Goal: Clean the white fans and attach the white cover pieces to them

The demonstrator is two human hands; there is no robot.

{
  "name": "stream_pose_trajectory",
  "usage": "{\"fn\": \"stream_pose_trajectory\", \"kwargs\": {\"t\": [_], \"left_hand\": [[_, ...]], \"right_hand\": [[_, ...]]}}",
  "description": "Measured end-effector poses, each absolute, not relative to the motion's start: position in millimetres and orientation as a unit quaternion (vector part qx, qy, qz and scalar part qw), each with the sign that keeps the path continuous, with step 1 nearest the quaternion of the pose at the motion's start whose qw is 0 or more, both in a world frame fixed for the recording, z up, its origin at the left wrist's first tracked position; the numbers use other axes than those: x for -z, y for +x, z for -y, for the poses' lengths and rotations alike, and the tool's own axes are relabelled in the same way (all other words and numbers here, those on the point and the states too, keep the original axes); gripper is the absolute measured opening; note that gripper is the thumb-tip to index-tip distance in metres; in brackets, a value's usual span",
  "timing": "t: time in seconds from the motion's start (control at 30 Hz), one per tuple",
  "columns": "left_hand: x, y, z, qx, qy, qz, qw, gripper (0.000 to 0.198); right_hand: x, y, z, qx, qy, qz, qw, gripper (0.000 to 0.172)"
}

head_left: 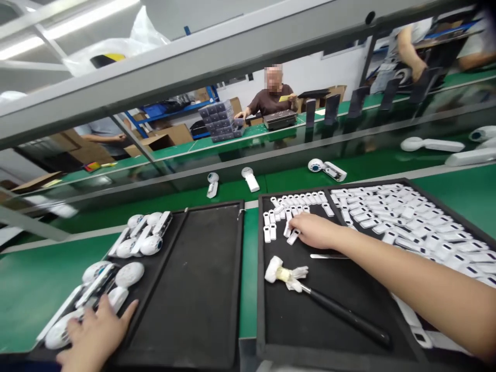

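Observation:
My left hand [95,338] rests at the near left corner of the left black tray [194,289], fingers curled over one white handheld device [62,333] among several white devices [141,235] piled there. My right hand [315,231] reaches across the right black tray [310,320], fingertips pinching a small white plastic piece [293,236] beside short rows of the same pieces [294,202]. A large heap of these pieces [406,217] fills the tray's right side. A black-handled tool with cloth-wrapped tip [287,273] and metal tweezers [327,256] lie below my hand.
Three white devices [325,168] lie on the green belt beyond the trays. A metal frame bar [232,57] crosses overhead. A seated person [271,98] works at the far bench with stacked boxes; other people stand at upper right and left.

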State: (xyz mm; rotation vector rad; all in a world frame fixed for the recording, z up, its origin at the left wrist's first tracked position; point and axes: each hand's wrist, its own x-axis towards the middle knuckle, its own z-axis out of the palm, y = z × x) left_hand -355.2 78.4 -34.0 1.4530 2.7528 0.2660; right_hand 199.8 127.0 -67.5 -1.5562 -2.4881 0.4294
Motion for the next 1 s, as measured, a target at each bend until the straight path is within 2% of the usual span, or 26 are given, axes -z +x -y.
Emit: {"fn": "stream_pose_trajectory", "kwargs": {"t": [0.1,0.2,0.33,0.43,0.53,0.67,0.77,0.9,1.0], "left_hand": [[32,-339,-59,-0.163,0.46,-0.872,0.029,0.07],[22,-331,-58,-0.212,0.434,-0.874,0.061,0.051],[13,-335,-60,-0.315,0.387,-0.859,0.117,0.039],[8,-311,-61,-0.412,0.364,-0.81,0.204,0.038],[8,-258,-62,-0.482,0.371,-0.723,0.329,0.044],[21,-166,-56,-0.519,0.416,-0.579,0.472,0.064],[31,-105,-45,-0.507,0.448,-0.478,0.56,0.081],[33,-55,-31,-0.429,0.495,-0.462,0.598,0.093],[30,-38,-26,-0.397,0.519,-0.462,0.599,0.091]], "right_hand": [[70,208,-122,-0.171,-0.507,0.841,0.08,0.035],[81,218,-118,-0.189,-0.513,0.833,0.084,0.037],[96,232,-115,-0.207,-0.56,0.787,0.158,0.029],[90,231,-98,-0.219,-0.597,0.743,0.209,0.026],[67,208,-71,-0.264,-0.62,0.697,0.247,0.03],[31,158,-39,-0.311,-0.55,0.683,0.366,0.027],[17,131,-28,-0.389,-0.529,0.654,0.377,0.027],[18,122,-24,-0.476,-0.556,0.578,0.361,0.024],[24,127,-22,-0.531,-0.551,0.502,0.403,0.018]]}}
